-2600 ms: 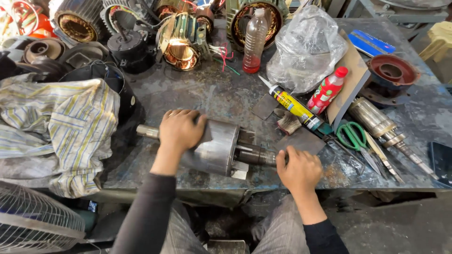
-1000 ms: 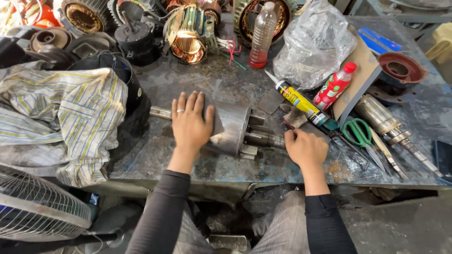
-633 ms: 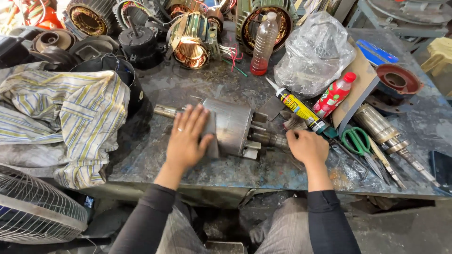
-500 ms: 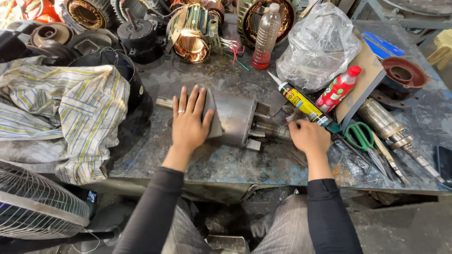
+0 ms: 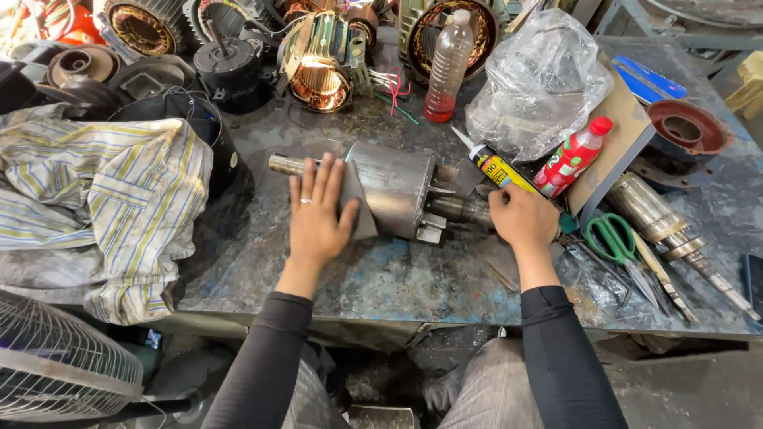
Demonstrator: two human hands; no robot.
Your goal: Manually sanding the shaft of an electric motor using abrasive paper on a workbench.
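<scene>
A grey metal motor rotor point(image 5: 395, 187) lies on its side on the stained metal workbench point(image 5: 381, 278), its shaft running left to right. My left hand point(image 5: 318, 214) lies flat, fingers spread, pressing a grey sheet of abrasive paper point(image 5: 355, 208) against the rotor's left end. My right hand point(image 5: 520, 218) is closed around the right shaft end point(image 5: 461, 210). A yellow sealant tube point(image 5: 497, 168) lies just behind that hand.
A striped cloth point(image 5: 95, 206) covers the left of the bench. At the back stand copper-wound stators point(image 5: 322, 59), a plastic bottle point(image 5: 447, 63) and a clear plastic bag point(image 5: 540, 83). A red bottle point(image 5: 574, 156), green scissors point(image 5: 616, 242) and tools lie at right. A fan grille point(image 5: 56, 365) sits below left.
My left hand has gone from gripping the rotor body to lying flat on the paper at its left end. The view shifted; my right hand stays on the shaft.
</scene>
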